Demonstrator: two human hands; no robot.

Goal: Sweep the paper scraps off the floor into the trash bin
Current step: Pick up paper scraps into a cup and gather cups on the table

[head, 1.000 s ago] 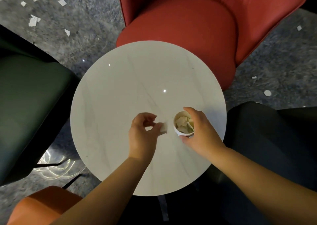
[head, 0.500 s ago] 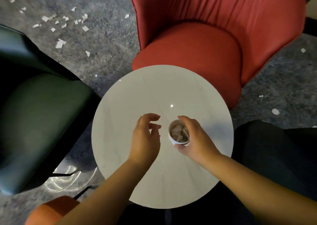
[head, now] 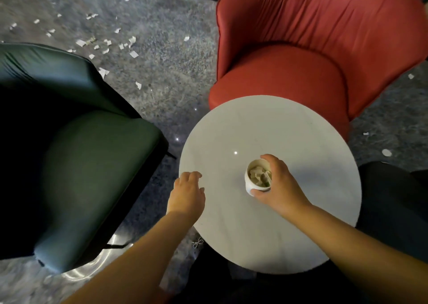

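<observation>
A small white cup [head: 251, 183] filled with paper scraps stands on the round white table [head: 289, 137]. My right hand [head: 280, 185] grips the cup from its right side, thumb at the near wall and fingers over the far rim. My left hand [head: 186, 193] hovers at the table's left edge with loosely curled fingers, holding nothing. Several white paper scraps [head: 108, 46] lie scattered on the grey carpet at the upper left, and a few more [head: 386, 152] lie to the right of the table.
A red armchair [head: 301, 56] stands behind the table. A dark green chair [head: 81, 164] fills the left side, close to the table's edge. A dark seat [head: 393, 201] sits at the right. The carpet [head: 176, 72] between the chairs is open.
My left hand let a paper scrap go into the cup, then drew away left to the table's edge. The view shifted left, and my right hand kept hold of the cup.
</observation>
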